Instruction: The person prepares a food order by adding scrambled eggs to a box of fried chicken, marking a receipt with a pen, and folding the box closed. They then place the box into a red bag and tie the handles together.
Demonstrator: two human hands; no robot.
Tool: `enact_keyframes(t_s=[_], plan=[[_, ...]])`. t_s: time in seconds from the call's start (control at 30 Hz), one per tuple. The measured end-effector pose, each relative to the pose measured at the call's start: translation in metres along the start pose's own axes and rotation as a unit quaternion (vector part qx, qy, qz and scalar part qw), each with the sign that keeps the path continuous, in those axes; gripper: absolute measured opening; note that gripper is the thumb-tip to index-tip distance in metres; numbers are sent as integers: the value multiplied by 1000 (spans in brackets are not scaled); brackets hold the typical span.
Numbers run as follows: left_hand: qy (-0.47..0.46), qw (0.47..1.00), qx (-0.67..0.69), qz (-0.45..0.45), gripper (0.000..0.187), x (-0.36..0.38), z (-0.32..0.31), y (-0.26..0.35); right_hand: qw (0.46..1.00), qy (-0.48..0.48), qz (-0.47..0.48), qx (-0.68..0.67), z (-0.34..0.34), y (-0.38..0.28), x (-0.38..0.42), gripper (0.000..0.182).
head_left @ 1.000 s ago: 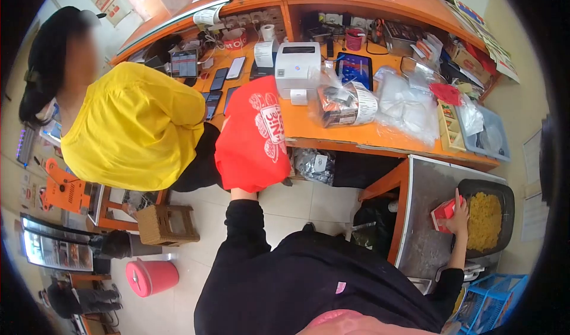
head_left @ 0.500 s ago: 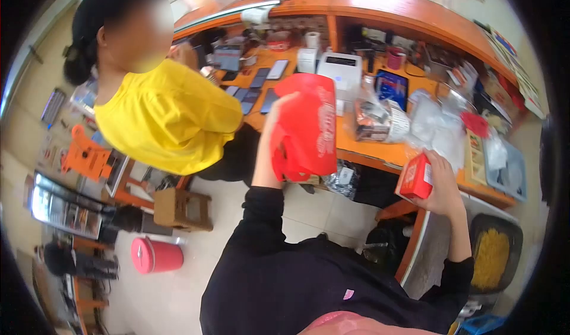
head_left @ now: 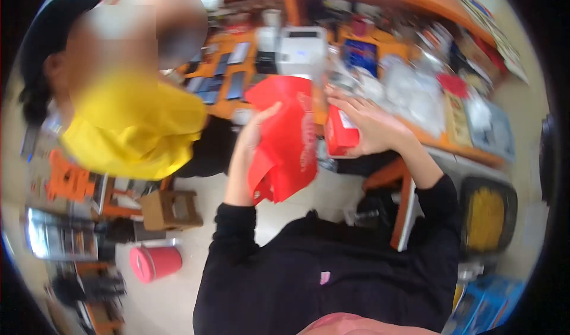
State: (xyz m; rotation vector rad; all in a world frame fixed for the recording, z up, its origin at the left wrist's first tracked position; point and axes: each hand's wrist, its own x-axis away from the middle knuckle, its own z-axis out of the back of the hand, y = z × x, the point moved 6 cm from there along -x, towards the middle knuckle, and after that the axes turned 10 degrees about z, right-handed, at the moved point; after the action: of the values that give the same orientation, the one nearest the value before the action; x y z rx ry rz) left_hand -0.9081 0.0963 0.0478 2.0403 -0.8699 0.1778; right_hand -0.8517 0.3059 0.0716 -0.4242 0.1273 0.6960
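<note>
My left hand [head_left: 254,136] grips a red bag [head_left: 288,136] with pale lettering down its side, held up in front of me. The bag covers part of my fingers. In my right hand [head_left: 377,124] is a small red box [head_left: 340,134] with a white label. My fingers lie over its top and far side. The box is close to the bag's right side, and both are held up near the table's front edge. Motion blurs the picture somewhat.
A person in a yellow shirt [head_left: 136,127] is at my left. Phones [head_left: 236,86], a white printer-like machine [head_left: 301,51] and clear plastic bags [head_left: 415,91] lie on the orange table. A brown stool [head_left: 172,209] and a pink bin [head_left: 155,262] stand on the floor.
My right hand has brought the red box leftward and up, close to the red bag. The bag has shifted slightly left, and the whole view has moved.
</note>
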Motion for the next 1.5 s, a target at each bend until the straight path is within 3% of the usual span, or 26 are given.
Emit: enact_keyframes(t_s=[0.03,0.1,0.23,0.33,0.5,0.53,0.6,0.63,0.7,0.77,0.8,0.83,0.87,0.93,0.97,1.03,1.1,1.2,1.23,1.33,1.43,1.5], plan=[[-14,999,-33,-13,40,-6,0,-2,998,-24,-51,-10,0,7,17,104],[-43,998,-48,5,35,-20,-7,-25,987,-61,-143,-28,7,17,59,107],[-63,981,-186,-1,31,-45,-13,-77,936,-31,-346,63,0,54,185,111],[-45,977,-208,7,18,-62,-23,-115,871,-16,-476,120,-5,72,262,115],[-19,986,-165,-1,12,-108,-14,-171,830,-29,-536,150,-40,101,344,118],[-21,995,-95,13,12,-111,-15,-182,832,-30,-533,154,-49,105,350,118],[-19,998,48,33,12,-115,-14,-199,813,-10,-529,243,-26,72,326,114],[-29,999,-6,16,12,-127,-3,-211,802,0,-524,287,-19,58,310,112],[-52,993,-109,-18,17,-153,17,-241,889,199,-394,121,-24,48,268,98],[-62,984,-156,61,13,-133,-3,-244,848,287,-428,-129,-49,18,197,76],[-68,976,-179,100,15,-119,-16,-241,837,312,-398,-208,-72,9,172,68],[-73,962,-237,113,16,-108,-25,-234,869,281,-367,-174,-91,12,155,57],[-78,962,-256,58,18,-107,-24,-226,883,294,-337,-142,-110,25,151,43],[-81,953,-287,-54,20,-112,-12,-209,826,250,-389,-322,-129,57,154,30],[-21,919,-369,-140,19,-120,12,-195,839,281,-383,-268,-120,72,162,22],[9,837,-529,-142,18,-114,40,-152,844,324,-388,-178,-106,105,191,13],[47,709,-695,-115,12,-94,52,-126,847,305,-414,-136,-97,111,196,15],[154,599,-744,-253,19,-82,69,-112,874,339,-348,-18,-92,95,163,12],[156,630,-719,-250,23,-79,62,-111,879,286,-374,-72,-90,93,150,16],[-19,482,-710,-513,21,-59,14,-123,912,249,-298,-134,-88,89,121,32],[-169,433,-711,-527,43,-76,-5,-157,934,158,-275,-166,-98,98,104,44],[-199,488,-759,-382,62,-92,-14,-166,953,103,-235,-159,-94,94,100,47]])
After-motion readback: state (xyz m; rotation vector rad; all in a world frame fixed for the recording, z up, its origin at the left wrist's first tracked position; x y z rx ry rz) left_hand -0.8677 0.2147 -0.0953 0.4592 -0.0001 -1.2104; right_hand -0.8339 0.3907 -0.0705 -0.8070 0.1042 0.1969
